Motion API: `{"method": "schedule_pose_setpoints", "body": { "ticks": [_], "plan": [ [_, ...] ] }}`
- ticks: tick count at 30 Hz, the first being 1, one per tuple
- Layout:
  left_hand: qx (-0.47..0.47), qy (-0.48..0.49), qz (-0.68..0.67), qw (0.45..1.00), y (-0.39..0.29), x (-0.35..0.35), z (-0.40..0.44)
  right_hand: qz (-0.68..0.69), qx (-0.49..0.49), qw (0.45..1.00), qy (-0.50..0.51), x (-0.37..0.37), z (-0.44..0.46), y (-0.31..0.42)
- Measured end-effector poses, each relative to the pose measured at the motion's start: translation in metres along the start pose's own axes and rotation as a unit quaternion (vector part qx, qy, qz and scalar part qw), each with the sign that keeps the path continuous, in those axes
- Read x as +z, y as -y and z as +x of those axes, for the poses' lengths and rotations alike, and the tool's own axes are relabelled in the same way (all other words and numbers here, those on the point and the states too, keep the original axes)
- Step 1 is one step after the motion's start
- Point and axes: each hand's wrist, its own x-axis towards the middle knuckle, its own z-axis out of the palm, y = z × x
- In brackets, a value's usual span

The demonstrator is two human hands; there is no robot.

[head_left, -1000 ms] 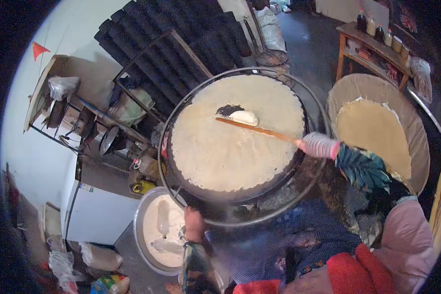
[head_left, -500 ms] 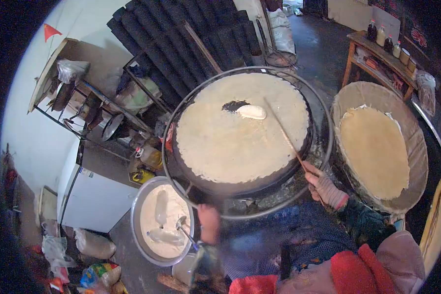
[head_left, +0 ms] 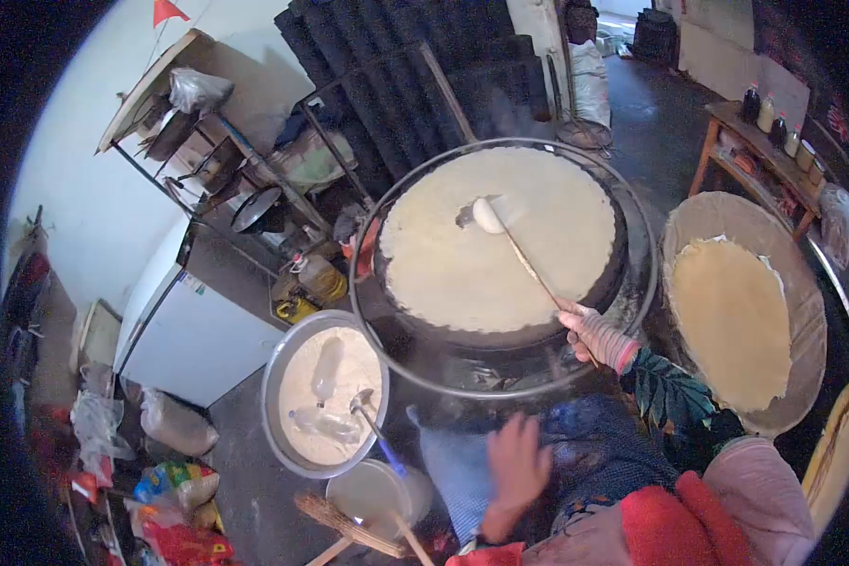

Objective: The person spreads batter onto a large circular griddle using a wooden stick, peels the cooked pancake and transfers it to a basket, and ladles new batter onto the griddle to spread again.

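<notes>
My right hand [head_left: 590, 332] is closed around a thin wooden stick [head_left: 528, 267]. Its far end meets a pale lump of batter [head_left: 488, 216] near the middle of a thin round pancake [head_left: 500, 283]. A dark bare patch [head_left: 464, 217] shows beside the lump. The pancake covers most of a large black griddle [head_left: 481, 338] with a metal ring around it. My left hand [head_left: 519, 464], somewhat blurred, is held over my apron with fingers stretched out and nothing in it. Left of it, a metal basin [head_left: 275, 415] of batter holds a blue-handled ladle [head_left: 379, 429] and two clear bottles.
On the right, a large cloth-lined basket [head_left: 807, 311] holds a pancake [head_left: 736, 321]. A bucket [head_left: 373, 491] and a straw brush [head_left: 344, 526] are below the basin. A wooden bench [head_left: 759, 132] with bottles stands at the back right; a white cabinet [head_left: 198, 349] is on the left.
My left hand has moved right, away from the basin, to in front of my apron. The stick's tip has moved left onto the batter lump. The whole view has shifted.
</notes>
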Motion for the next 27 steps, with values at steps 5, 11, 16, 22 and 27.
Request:
{"method": "schedule_pose_setpoints", "body": {
  "ticks": [5,11,16,22,27],
  "plan": [
    [-0.203,-0.08,0.057,0.974,0.103,-0.058,-0.062,0.042,0.001,0.998,0.051,0.01,0.005,-0.02],
    [-0.379,0.005,0.175,0.908,0.209,-0.047,-0.099,0.076,-0.013,0.996,0.041,0.048,-0.019,-0.04],
    [-0.364,0.12,0.099,0.918,0.258,-0.031,-0.084,0.312,0.021,0.938,0.148,0.04,-0.046,-0.054],
    [-0.414,-0.08,0.223,0.879,0.296,0.034,-0.092,0.256,-0.067,0.964,-0.006,0.047,-0.084,-0.092],
    [-0.269,-0.187,-0.002,0.945,0.345,0.045,-0.118,0.228,-0.004,0.971,0.075,0.031,-0.085,-0.087]
  ]
}}
